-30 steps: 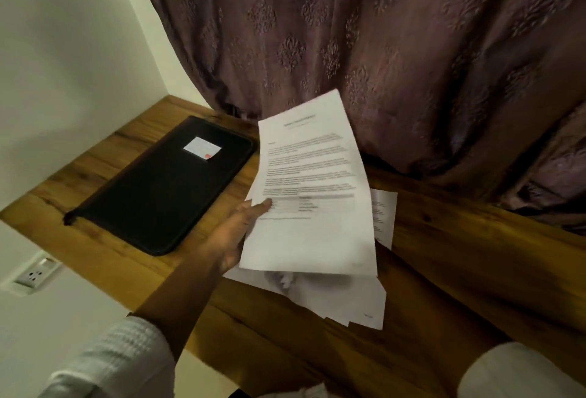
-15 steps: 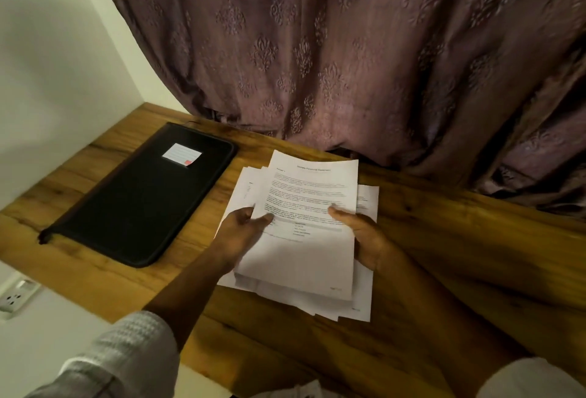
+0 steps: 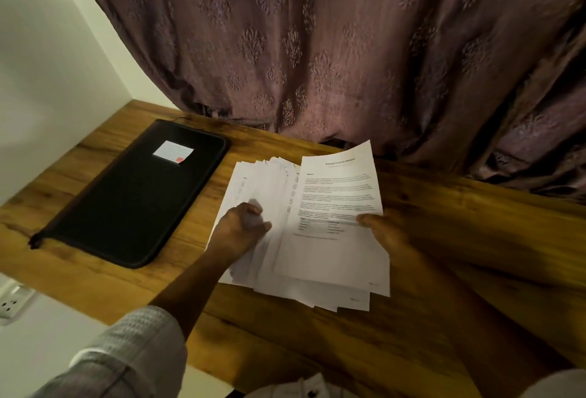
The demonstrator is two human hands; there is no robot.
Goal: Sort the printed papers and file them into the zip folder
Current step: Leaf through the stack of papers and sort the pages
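A curtain (image 3: pixel 317 48) hangs beyond both hands, and a wooden desk (image 3: pixel 459 239) runs beneath them. The folder (image 3: pixel 133 201) lies flat and closed on the desk, well to the left of the left grip and apart from the papers. The papers (image 3: pixel 253 181) are fanned between the two grips, their near edges resting on the desk. The top sheet (image 3: pixel 336 207) is tilted up on the right-grip side.

The left hand (image 3: pixel 237 232) curls onto the fan, thumb and fingers pinching several leaves. The right hand (image 3: pixel 390 235) pinches the sheet's right edge with the thumb on top; we cannot see the fingers beneath. A small label (image 3: pixel 172 151) sits on the folder's far end.

We judge the papers light, limp and slick against one another. A loose fan is likely to slide and droop. We would square it first, then hold one long edge, thumb above and fingers below. We expect the folder to be stiffer.
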